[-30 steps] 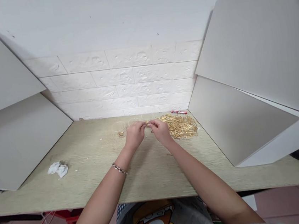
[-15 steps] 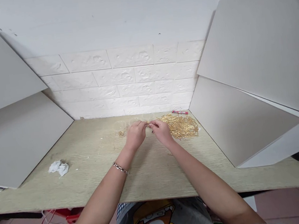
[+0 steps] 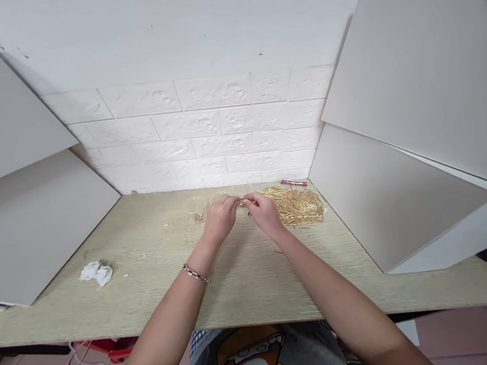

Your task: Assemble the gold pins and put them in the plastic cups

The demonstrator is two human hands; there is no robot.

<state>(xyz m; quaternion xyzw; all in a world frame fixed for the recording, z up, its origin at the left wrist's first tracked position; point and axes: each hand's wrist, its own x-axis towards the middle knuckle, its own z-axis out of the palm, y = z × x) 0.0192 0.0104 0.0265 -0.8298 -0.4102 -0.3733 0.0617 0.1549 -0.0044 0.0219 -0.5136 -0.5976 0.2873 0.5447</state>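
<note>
My left hand (image 3: 221,218) and my right hand (image 3: 264,213) meet near the back middle of the table, fingertips almost together. Both hands are closed in a pinch on a small gold piece (image 3: 241,202) between them; its shape is mostly hidden by the fingers. Beside my right hand lies a wide pile of thin gold sticks (image 3: 298,204). A little heap of short gold bits (image 3: 198,217) sits left of my left hand. Faint clear round dishes (image 3: 195,204) stand behind the hands.
A red patterned tube (image 3: 293,183) lies behind the pile. Crumpled white tissue (image 3: 96,273) rests on the table (image 3: 151,297) at the left. Grey boards (image 3: 401,189) stand on both sides, and a white brick-patterned wall (image 3: 205,122) closes the back.
Both hands stay in nearly the same place. The fingers have shifted very slightly around the gold piece, and a little more gold shows between them.
</note>
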